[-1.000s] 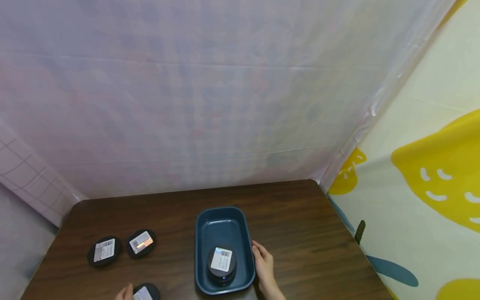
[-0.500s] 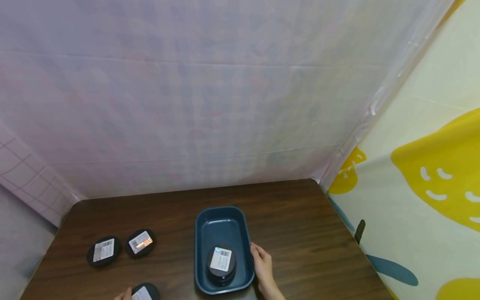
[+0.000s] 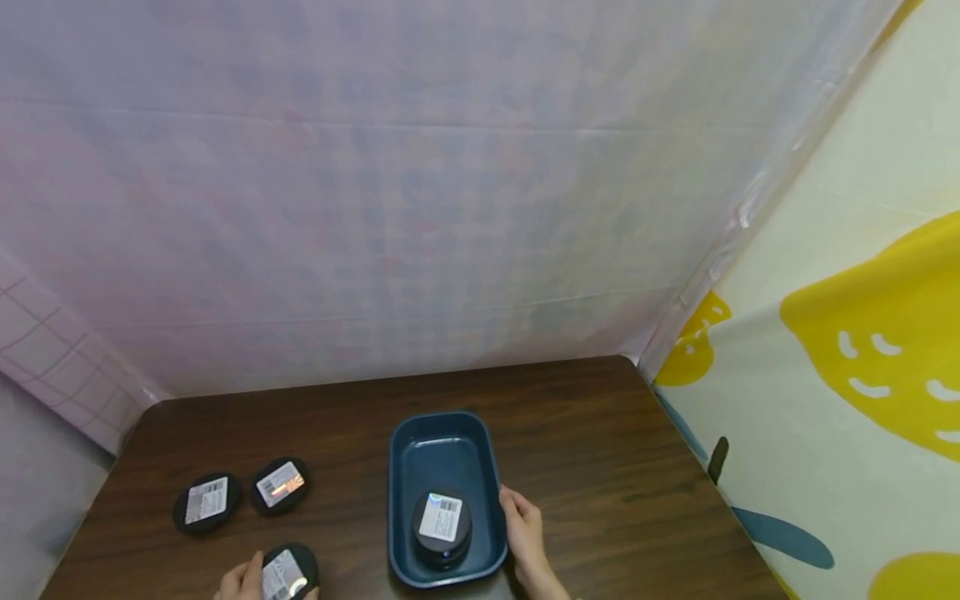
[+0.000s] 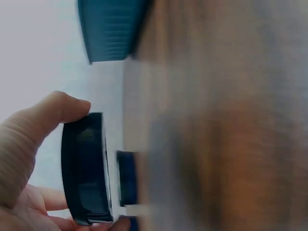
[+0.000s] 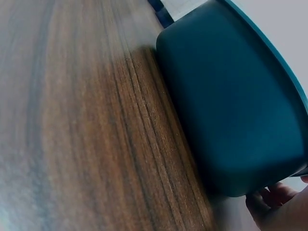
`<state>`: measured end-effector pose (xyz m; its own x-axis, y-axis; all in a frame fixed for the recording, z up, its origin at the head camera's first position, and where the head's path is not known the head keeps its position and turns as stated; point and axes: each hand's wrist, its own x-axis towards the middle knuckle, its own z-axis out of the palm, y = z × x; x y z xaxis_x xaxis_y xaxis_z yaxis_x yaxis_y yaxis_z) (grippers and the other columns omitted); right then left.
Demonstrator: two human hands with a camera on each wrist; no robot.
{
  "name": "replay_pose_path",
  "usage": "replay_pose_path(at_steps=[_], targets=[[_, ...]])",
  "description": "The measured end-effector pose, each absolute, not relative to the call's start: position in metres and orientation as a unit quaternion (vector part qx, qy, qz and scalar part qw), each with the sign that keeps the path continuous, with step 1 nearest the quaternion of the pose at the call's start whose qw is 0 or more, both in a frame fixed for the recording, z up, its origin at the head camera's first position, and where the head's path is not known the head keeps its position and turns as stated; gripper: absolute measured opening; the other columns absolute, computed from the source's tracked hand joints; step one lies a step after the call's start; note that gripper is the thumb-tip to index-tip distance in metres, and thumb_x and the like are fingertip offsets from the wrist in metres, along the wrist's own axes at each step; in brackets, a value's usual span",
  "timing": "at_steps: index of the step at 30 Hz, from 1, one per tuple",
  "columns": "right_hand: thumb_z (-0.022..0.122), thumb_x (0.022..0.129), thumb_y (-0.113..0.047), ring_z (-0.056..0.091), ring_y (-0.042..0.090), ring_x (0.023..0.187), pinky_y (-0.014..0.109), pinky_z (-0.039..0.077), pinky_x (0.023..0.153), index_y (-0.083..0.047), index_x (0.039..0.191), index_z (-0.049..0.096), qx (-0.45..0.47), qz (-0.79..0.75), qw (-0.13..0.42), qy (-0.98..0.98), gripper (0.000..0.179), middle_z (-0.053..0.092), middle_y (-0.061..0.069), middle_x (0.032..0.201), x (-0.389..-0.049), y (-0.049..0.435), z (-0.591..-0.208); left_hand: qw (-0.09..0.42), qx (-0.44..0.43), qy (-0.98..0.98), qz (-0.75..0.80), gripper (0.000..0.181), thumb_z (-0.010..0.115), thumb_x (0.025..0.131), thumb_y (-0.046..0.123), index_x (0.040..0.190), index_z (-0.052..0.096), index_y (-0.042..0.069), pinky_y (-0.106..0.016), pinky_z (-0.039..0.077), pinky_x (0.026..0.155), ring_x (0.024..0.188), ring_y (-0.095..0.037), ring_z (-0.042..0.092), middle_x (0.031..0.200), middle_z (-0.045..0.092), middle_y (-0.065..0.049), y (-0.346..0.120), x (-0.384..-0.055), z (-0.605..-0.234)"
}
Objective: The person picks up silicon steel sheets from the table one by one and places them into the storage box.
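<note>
In the head view my left hand (image 3: 242, 581) grips a black round flat container (image 3: 283, 575) with a white barcode label on top, near the table's front edge. The left wrist view shows the thumb on one side of this container (image 4: 86, 168) and the fingers on the other, with a gap between it and the table. My right hand (image 3: 528, 537) holds the right side of a dark blue rectangular tray (image 3: 401, 500). Inside the tray's near half sits black round ware (image 3: 441, 525), labelled on top; whether it is one piece or a stack, I cannot tell.
Two more black round containers (image 3: 207, 502) (image 3: 281, 486) lie label up on the left of the brown wooden table (image 3: 585, 450). A pale curtain (image 3: 390, 208) hangs behind the table, and a lemon-print cloth (image 3: 787, 400) is on the right.
My left hand has come further into view, and its container has moved slightly up and tilted, its label catching light. The right hand and the tray stay nearly where they were.
</note>
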<state>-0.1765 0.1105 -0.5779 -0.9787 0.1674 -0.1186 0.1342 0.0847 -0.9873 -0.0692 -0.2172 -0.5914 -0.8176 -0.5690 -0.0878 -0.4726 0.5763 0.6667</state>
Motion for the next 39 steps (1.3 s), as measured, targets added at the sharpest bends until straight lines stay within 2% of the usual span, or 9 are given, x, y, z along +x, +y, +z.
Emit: replay_pose_path(at_steps=[2,3,6,11,13,18,24,34,39], targets=[[0.051,0.096,-0.017,0.053,0.032,0.113,0.026,0.044,0.088,0.011,0.113,0.062,-0.101,0.668,0.012,-0.737,0.034,0.061,0.023,0.118,-0.176,0.111,-0.577,0.059,0.275,-0.910,-0.304,0.096,0.082,0.062,0.042,0.129,0.038,-0.011,-0.060,0.038,0.083,0.107,-0.048,0.038,0.117,0.038,-0.032,-0.205,-0.069,-0.564],[0.052,0.096,-0.017,0.054,0.032,0.112,0.026,0.044,0.088,0.011,0.113,0.062,-0.101,0.667,0.011,-0.738,0.034,0.061,0.023,0.118,-0.175,0.111,-0.576,0.030,0.289,-0.907,-0.304,0.108,0.084,0.055,0.049,0.132,0.035,-0.009,-0.060,0.037,0.086,0.110,-0.047,0.035,0.120,0.036,-0.031,-0.202,-0.071,-0.552],[0.051,0.097,-0.015,0.054,0.032,0.111,0.027,0.045,0.087,0.011,0.113,0.062,-0.101,0.665,0.003,-0.740,0.033,0.061,0.024,0.117,-0.174,0.111,-0.572,0.059,0.290,-0.899,-0.324,0.106,0.086,0.054,0.044,0.132,0.038,-0.009,-0.059,0.038,0.085,0.110,-0.045,0.036,0.121,0.037,-0.031,-0.196,-0.074,-0.531],[0.051,0.097,-0.013,0.055,0.034,0.110,0.029,0.046,0.085,0.013,0.113,0.061,-0.102,0.668,-0.006,-0.737,0.032,0.060,0.026,0.117,-0.175,0.112,-0.570,0.178,0.272,-0.882,-0.342,0.095,0.089,0.050,0.034,0.126,0.047,-0.007,-0.058,0.041,0.082,0.106,-0.044,0.042,0.119,0.045,-0.029,-0.182,-0.075,-0.510],[0.051,0.097,-0.015,0.055,0.033,0.110,0.028,0.047,0.085,0.012,0.113,0.061,-0.101,0.671,-0.007,-0.734,0.033,0.060,0.025,0.117,-0.175,0.112,-0.572,0.206,0.271,-0.872,-0.351,0.092,0.090,0.049,0.031,0.124,0.050,-0.004,-0.058,0.041,0.082,0.105,-0.043,0.044,0.118,0.047,-0.028,-0.176,-0.077,-0.502],[0.050,0.097,-0.019,0.056,0.032,0.108,0.028,0.048,0.084,0.012,0.115,0.060,-0.098,0.674,-0.007,-0.732,0.037,0.061,0.024,0.117,-0.176,0.113,-0.580,0.213,0.253,-0.868,-0.371,0.092,0.092,0.048,0.031,0.124,0.051,-0.001,-0.062,0.040,0.083,0.105,-0.045,0.044,0.120,0.047,-0.028,-0.168,-0.084,-0.484],[0.051,0.096,-0.022,0.058,0.030,0.101,0.030,0.049,0.082,0.013,0.113,0.061,-0.100,0.672,-0.005,-0.734,0.040,0.063,0.025,0.112,-0.175,0.114,-0.581,0.311,0.157,-0.856,-0.382,0.089,0.094,0.042,0.019,0.119,0.056,-0.002,-0.060,0.043,0.076,0.099,-0.042,0.049,0.114,0.053,-0.026,-0.161,-0.098,-0.470],[0.051,0.097,-0.022,0.058,0.033,0.103,0.038,0.049,0.086,0.013,0.112,0.061,-0.098,0.668,-0.012,-0.738,0.039,0.063,0.026,0.112,-0.175,0.113,-0.578,0.317,0.109,-0.855,-0.396,0.086,0.093,0.045,0.019,0.120,0.056,-0.003,-0.054,0.041,0.076,0.102,-0.038,0.047,0.114,0.053,-0.025,-0.157,-0.113,-0.446],[0.051,0.097,-0.021,0.058,0.033,0.102,0.040,0.049,0.086,0.013,0.112,0.061,-0.099,0.666,-0.015,-0.739,0.039,0.063,0.026,0.110,-0.177,0.115,-0.581,0.319,0.095,-0.854,-0.400,0.086,0.092,0.047,0.019,0.122,0.055,-0.005,-0.057,0.041,0.077,0.102,-0.039,0.046,0.115,0.051,-0.025,-0.156,-0.120,-0.434]])
